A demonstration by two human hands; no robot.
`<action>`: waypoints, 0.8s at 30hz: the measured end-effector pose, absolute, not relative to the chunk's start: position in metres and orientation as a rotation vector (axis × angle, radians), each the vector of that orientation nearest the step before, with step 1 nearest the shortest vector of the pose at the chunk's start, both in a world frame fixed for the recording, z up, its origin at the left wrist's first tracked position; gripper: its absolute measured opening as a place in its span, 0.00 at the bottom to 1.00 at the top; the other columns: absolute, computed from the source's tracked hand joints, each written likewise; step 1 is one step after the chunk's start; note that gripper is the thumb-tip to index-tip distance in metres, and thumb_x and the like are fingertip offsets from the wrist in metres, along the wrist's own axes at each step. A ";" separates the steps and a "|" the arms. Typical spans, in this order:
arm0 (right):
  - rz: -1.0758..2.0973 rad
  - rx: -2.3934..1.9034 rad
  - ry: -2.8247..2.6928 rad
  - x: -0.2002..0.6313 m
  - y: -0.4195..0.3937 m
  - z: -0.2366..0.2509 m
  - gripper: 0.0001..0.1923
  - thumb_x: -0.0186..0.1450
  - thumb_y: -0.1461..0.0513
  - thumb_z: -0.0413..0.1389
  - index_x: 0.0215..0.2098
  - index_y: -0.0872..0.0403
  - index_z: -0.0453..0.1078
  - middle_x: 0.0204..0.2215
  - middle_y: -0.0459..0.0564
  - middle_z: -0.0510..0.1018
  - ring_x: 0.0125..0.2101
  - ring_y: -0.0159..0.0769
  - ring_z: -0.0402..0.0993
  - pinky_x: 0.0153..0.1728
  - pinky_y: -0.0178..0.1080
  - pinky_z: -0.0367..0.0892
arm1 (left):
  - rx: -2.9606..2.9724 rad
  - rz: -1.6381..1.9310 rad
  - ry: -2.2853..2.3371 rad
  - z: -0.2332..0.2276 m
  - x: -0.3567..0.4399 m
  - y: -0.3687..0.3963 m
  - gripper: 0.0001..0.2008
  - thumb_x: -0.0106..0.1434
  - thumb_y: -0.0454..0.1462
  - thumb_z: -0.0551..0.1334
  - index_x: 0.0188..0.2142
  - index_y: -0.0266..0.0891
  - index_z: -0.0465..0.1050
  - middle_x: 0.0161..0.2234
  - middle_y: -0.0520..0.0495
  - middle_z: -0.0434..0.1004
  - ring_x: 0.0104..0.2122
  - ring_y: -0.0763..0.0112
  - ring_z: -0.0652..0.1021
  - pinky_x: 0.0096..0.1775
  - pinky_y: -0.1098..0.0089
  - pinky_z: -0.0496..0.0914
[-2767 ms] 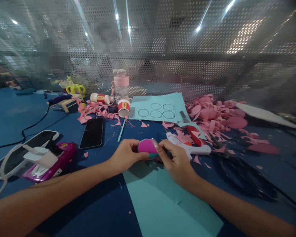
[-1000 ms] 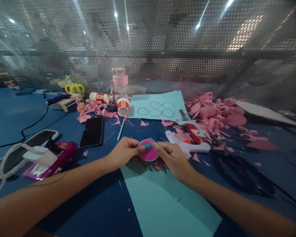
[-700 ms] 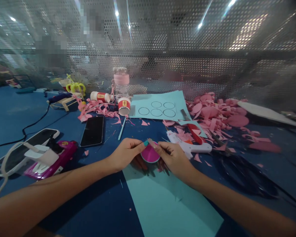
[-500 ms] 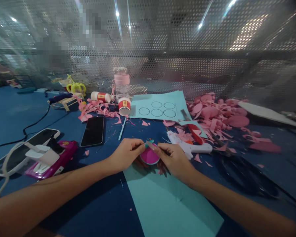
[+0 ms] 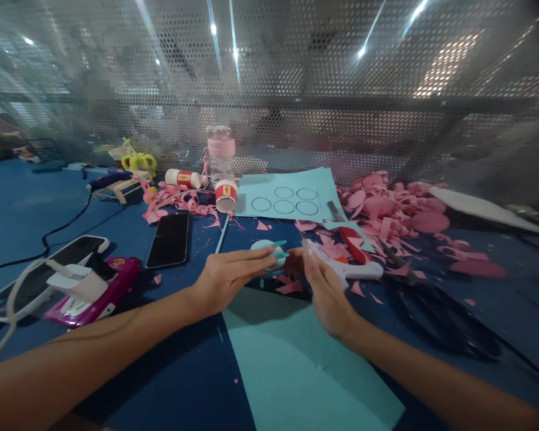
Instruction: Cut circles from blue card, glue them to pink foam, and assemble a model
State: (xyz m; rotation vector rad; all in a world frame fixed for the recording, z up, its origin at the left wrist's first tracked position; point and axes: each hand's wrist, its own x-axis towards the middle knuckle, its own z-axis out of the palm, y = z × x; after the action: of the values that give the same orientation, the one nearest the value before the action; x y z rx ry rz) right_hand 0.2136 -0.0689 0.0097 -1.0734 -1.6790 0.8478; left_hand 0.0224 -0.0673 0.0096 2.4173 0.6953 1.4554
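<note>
Flipped since earlier from magenta to pale blue, the disc [image 5: 262, 245] is gripped in the fingers of the left hand [image 5: 222, 276], well short of the tabletop [image 5: 197, 377]'s far edge, with the right hand [image 5: 327, 296] loosely parted beside it.

Two hands [image 5: 227, 274] in play, one pale-blue disc [image 5: 260, 245], and there they are: five drawn circles [image 5: 283, 207] on the far paper [image 5: 251, 185]! Two red-and-white cups [image 5: 225, 193] beside one pink-collared bottle [image 5: 221, 149], one white glue gun [image 5: 357, 270], pink scraps [image 5: 379, 205] beyond counting.
</note>
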 end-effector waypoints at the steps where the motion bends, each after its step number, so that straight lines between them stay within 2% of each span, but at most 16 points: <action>1: 0.934 -1.086 -1.654 0.213 -0.068 0.009 0.24 0.63 0.43 0.39 0.37 0.50 0.68 0.27 0.47 0.69 0.33 0.36 0.68 0.36 0.39 0.65 | 2.439 1.428 0.670 0.009 0.023 -0.066 0.17 0.61 0.29 0.55 0.49 0.41 0.70 0.48 0.44 0.73 0.47 0.68 0.75 0.45 0.69 0.73; 4: 1.072 -1.117 -1.638 0.210 -0.065 0.012 0.24 0.60 0.42 0.44 0.32 0.51 0.67 0.24 0.45 0.67 0.28 0.33 0.66 0.30 0.36 0.65 | 2.437 1.355 0.658 0.008 0.026 -0.065 0.19 0.59 0.32 0.60 0.50 0.43 0.69 0.47 0.45 0.74 0.46 0.66 0.75 0.47 0.66 0.71; 7: 1.150 -1.119 -1.648 0.208 -0.065 0.014 0.23 0.58 0.42 0.48 0.25 0.53 0.61 0.19 0.42 0.62 0.21 0.29 0.60 0.22 0.33 0.62 | 2.255 1.290 0.721 0.009 0.028 -0.067 0.19 0.55 0.37 0.64 0.48 0.41 0.70 0.47 0.43 0.75 0.46 0.62 0.75 0.48 0.63 0.71; 10: 1.219 -1.106 -1.603 0.207 -0.065 0.015 0.24 0.56 0.42 0.50 0.23 0.52 0.56 0.19 0.40 0.59 0.19 0.27 0.59 0.20 0.32 0.63 | 1.852 1.325 0.848 0.010 0.030 -0.071 0.19 0.58 0.40 0.61 0.49 0.39 0.65 0.46 0.41 0.74 0.42 0.63 0.77 0.42 0.66 0.73; 12: 1.223 -1.096 -1.610 0.207 -0.067 0.015 0.23 0.57 0.42 0.50 0.22 0.52 0.54 0.18 0.40 0.60 0.19 0.27 0.61 0.20 0.32 0.64 | 1.617 1.376 0.944 0.010 0.032 -0.071 0.18 0.61 0.42 0.57 0.49 0.40 0.60 0.39 0.44 0.75 0.37 0.68 0.77 0.36 0.69 0.72; 15: 1.134 -1.094 -1.710 0.206 -0.069 0.016 0.22 0.60 0.44 0.48 0.21 0.52 0.55 0.16 0.41 0.62 0.18 0.27 0.62 0.20 0.31 0.61 | 1.604 1.277 1.095 0.010 0.034 -0.070 0.13 0.62 0.46 0.53 0.36 0.38 0.63 0.26 0.52 0.67 0.27 0.74 0.71 0.29 0.74 0.67; 18: 1.017 -1.092 -1.825 0.205 -0.070 0.017 0.21 0.62 0.46 0.46 0.21 0.53 0.55 0.15 0.42 0.63 0.18 0.28 0.62 0.20 0.32 0.58 | 1.784 1.068 1.195 0.011 0.035 -0.067 0.18 0.63 0.47 0.50 0.24 0.37 0.60 0.20 0.55 0.57 0.21 0.77 0.61 0.23 0.75 0.57; 20: 0.976 -1.097 -1.856 0.205 -0.070 0.016 0.21 0.63 0.47 0.45 0.21 0.52 0.54 0.16 0.42 0.63 0.18 0.28 0.61 0.19 0.32 0.57 | 1.837 1.031 1.231 0.011 0.036 -0.066 0.19 0.63 0.47 0.50 0.22 0.37 0.58 0.19 0.56 0.54 0.21 0.78 0.58 0.22 0.74 0.54; 24: 0.964 -1.084 -1.834 0.205 -0.071 0.016 0.22 0.63 0.46 0.44 0.21 0.52 0.52 0.17 0.40 0.56 0.18 0.26 0.55 0.18 0.31 0.54 | 1.863 1.040 1.193 0.013 0.038 -0.069 0.19 0.62 0.46 0.50 0.20 0.37 0.56 0.17 0.56 0.54 0.20 0.78 0.58 0.22 0.75 0.53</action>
State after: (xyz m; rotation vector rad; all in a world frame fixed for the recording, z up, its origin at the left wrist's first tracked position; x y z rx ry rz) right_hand 0.2049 -0.0711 0.0160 -1.0844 -1.8343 0.9640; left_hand 0.0385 -0.0690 0.0129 1.8626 1.1926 1.0399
